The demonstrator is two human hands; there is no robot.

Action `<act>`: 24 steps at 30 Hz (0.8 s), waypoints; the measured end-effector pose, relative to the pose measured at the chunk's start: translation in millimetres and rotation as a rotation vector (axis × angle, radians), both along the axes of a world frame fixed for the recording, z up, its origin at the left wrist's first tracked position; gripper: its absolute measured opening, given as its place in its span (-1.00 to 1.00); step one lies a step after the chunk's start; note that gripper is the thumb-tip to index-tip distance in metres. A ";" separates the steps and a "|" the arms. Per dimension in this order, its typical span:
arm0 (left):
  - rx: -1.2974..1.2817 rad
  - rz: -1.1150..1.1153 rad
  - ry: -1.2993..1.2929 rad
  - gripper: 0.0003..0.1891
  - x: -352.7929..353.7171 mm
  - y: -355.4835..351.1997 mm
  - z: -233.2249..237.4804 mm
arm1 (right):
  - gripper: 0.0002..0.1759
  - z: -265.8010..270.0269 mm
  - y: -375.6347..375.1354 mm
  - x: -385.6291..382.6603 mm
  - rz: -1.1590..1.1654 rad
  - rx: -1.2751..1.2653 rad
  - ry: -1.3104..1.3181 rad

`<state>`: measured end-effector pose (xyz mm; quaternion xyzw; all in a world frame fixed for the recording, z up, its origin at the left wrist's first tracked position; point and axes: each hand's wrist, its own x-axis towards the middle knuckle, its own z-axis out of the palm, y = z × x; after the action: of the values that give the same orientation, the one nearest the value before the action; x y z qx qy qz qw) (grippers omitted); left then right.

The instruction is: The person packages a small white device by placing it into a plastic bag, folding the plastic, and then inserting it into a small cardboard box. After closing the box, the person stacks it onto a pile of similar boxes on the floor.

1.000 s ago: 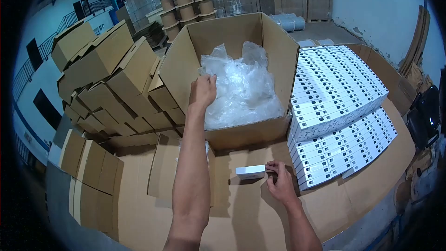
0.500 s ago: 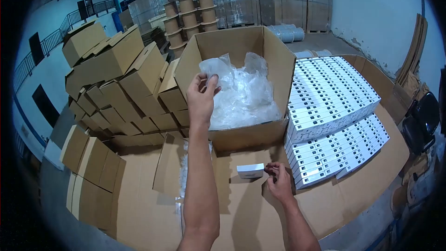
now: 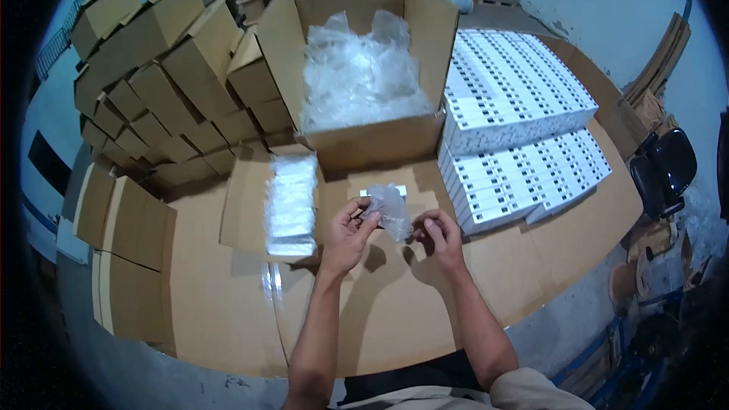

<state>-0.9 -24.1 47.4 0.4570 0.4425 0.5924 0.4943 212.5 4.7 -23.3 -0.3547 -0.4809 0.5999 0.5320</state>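
A small clear plastic bag (image 3: 389,209) is pinched between the thumb and fingers of my left hand (image 3: 349,237), above the cardboard-covered table. My right hand (image 3: 440,239) is at the bag's lower right edge with its fingers curled in; its fingertips appear to grip that edge. Behind the bag, a small white box (image 3: 402,190) on the table is mostly hidden. Farther back, a large open carton (image 3: 372,144) holds a heap of similar clear bags (image 3: 361,76). Left of my hands, an open smaller carton (image 3: 243,209) contains a row of bagged white items (image 3: 292,205).
Stacked white boxes (image 3: 516,99) with dark square marks stand at the right of the table (image 3: 228,304). Brown cartons (image 3: 167,83) are piled at the back left, with more cartons (image 3: 137,220) at the left edge. A black chair (image 3: 668,167) is beyond the right side.
My left hand has come from the large carton down toward me, bringing a plastic bag over the white box. My right hand has moved beside the bag. The view has tilted downward.
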 end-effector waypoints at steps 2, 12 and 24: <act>-0.017 -0.075 -0.068 -0.68 3.6 -3.3 -31.1 | -0.76 18.8 -2.0 4.7 0.188 -0.065 0.104; -0.170 -0.185 -0.040 -0.68 -6.4 -14.2 -77.8 | -0.53 35.1 -7.3 -20.8 0.223 0.064 -0.052; -0.240 -0.021 -0.406 -0.77 -10.1 -9.6 -84.6 | -0.81 27.5 -0.9 -2.1 0.203 0.037 -0.255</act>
<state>-11.0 -33.7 -37.2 0.2710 0.3966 0.6102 0.6300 210.4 3.9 4.2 -0.3674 -0.5890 0.5918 0.4096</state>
